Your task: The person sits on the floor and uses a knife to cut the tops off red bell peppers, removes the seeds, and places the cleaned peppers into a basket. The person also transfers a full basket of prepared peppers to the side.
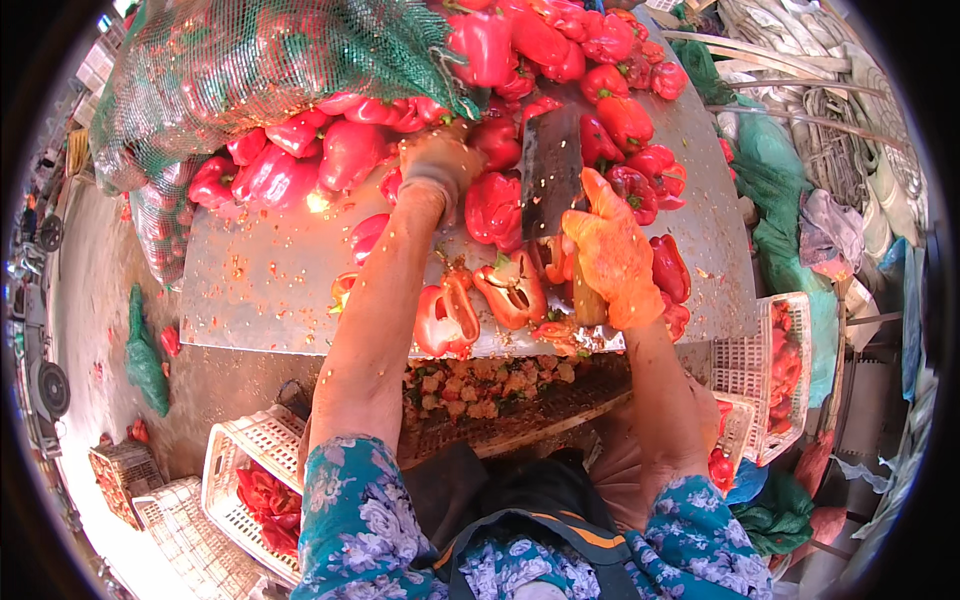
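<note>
My right hand (619,259), in an orange-stained glove, grips the wooden handle of a cleaver (553,161). Its broad dark blade points away from me and has seeds stuck to it. My left hand (442,161), gloved and motion-blurred, reaches among red bell peppers at the near side of the pile; its fingers cannot be made out. A whole red bell pepper (493,210) lies between my hands. Closer to me are cut pepper halves (511,291), with pale insides showing, on the seed-strewn metal tabletop (255,300).
A green mesh sack (247,82) spills peppers at the far left of the table. Below the front edge, a basket (517,442) holds pepper cores. Plastic crates with red peppers stand at left (217,480) and right (795,442). Green netting (772,187) hangs at right.
</note>
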Motion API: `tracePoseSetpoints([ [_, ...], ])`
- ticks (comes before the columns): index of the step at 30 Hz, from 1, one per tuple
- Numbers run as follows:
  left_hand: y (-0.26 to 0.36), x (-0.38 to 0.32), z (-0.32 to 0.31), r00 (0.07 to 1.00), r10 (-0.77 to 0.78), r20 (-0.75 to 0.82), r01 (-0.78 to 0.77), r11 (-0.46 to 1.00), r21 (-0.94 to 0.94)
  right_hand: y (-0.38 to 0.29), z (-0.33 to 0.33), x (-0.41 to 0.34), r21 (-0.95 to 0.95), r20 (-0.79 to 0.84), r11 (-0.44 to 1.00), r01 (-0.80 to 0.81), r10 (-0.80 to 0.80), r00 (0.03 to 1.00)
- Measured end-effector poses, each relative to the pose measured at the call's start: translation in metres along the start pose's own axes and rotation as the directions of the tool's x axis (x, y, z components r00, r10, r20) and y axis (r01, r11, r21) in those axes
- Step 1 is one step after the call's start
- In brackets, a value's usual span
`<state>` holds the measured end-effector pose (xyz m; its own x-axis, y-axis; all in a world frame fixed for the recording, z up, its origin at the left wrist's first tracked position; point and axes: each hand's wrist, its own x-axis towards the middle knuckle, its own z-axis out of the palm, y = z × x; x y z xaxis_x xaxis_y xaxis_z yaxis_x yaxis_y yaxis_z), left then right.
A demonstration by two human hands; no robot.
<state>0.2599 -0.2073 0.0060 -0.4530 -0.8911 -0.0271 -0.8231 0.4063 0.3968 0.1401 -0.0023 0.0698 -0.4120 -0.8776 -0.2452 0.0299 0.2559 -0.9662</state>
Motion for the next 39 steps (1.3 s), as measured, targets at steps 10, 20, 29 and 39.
tracePoseSetpoints([
  [10, -0.033, 0.023, 0.059, 0.947, 0.303, 0.106, -0.301, 0.953, -0.033, 0.021, -0.032, 0.013, 0.227, 0.121, 0.974, 0.016, -0.045, 0.992],
  [20, -0.02, 0.001, 0.047, 0.975, 0.216, 0.044, -0.214, 0.976, -0.044, -0.048, 0.0, 0.044, -0.492, -0.216, 0.728, 0.478, -0.633, 0.743],
  [29, -0.014, -0.006, 0.023, 0.955, 0.295, -0.018, -0.295, 0.955, -0.004, -0.014, -0.016, 0.118, -0.892, 0.451, -0.165, 0.422, -0.417, 0.789],
  [39, -0.01, 0.071, 0.037, 0.835, 0.548, -0.059, -0.532, 0.829, 0.174, -0.021, -0.013, 0.147, -0.226, 0.838, -0.956, 0.185, -0.095, 0.537],
])
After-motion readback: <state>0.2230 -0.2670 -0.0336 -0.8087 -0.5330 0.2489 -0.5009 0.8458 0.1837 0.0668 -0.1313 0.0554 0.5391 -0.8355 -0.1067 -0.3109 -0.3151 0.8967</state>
